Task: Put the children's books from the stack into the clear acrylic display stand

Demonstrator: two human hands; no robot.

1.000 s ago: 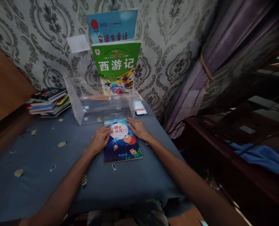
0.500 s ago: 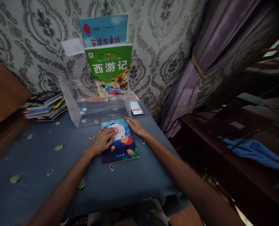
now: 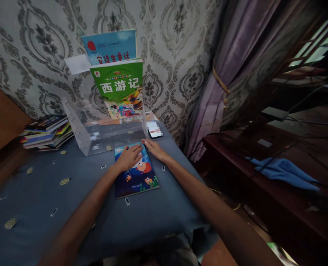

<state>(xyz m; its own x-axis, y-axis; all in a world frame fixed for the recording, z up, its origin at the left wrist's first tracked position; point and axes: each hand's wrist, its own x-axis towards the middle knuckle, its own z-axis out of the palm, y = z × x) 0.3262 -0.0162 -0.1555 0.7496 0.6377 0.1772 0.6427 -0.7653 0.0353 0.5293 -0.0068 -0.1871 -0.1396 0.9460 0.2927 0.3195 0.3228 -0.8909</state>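
A blue picture book (image 3: 137,180) with orange fish on its cover lies closed on the cloth-covered table. My left hand (image 3: 129,158) rests flat across the upper part of the cover, fingers stretched out, and hides most of the title. Beside the upper right corner of the book is my right hand (image 3: 154,149), its fingers extended and touching that edge. Just beyond the book stands a clear acrylic book rack (image 3: 87,138). A green book (image 3: 119,87) stands upright in it, with a light-blue book (image 3: 114,46) behind.
Several books are stacked in a pile (image 3: 49,133) at the left against the wall. A phone (image 3: 155,130) lies right of the rack. A purple curtain (image 3: 208,99) hangs at the right, above a dark red desk (image 3: 249,184) with cables and a blue cloth (image 3: 285,171).
My left hand has slid up and right across the cover, hiding more of the title. The right hand stays by the upper right corner. The camera view has shifted slightly.
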